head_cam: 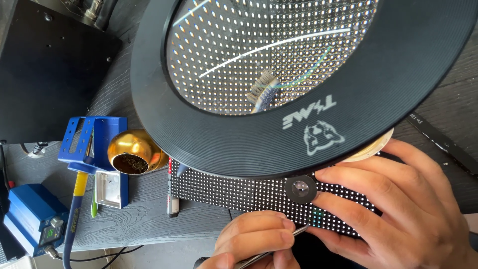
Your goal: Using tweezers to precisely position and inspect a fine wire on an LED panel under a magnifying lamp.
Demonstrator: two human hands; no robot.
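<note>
Black LED panel (259, 197) lay under the magnifier (298, 89) — left hand (254, 239) clamped tweezers (279, 244) at six o'clock, right hand (398, 209) spread, steadying; small, slow strokes seemed wisest.

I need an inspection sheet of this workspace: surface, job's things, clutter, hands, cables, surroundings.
Surface: dark grey wood-grain table.
Job's things: black LED dot-matrix panel, thin metal tool, round black-rimmed magnifier lens.
Clutter: gold dome tip cleaner, blue iron stand, marker pen.
Hands: left hand grips the tool; right hand rests on the panel.
Cables: black cable at the table edge.
Surroundings: blue soldering station, black box.
</note>
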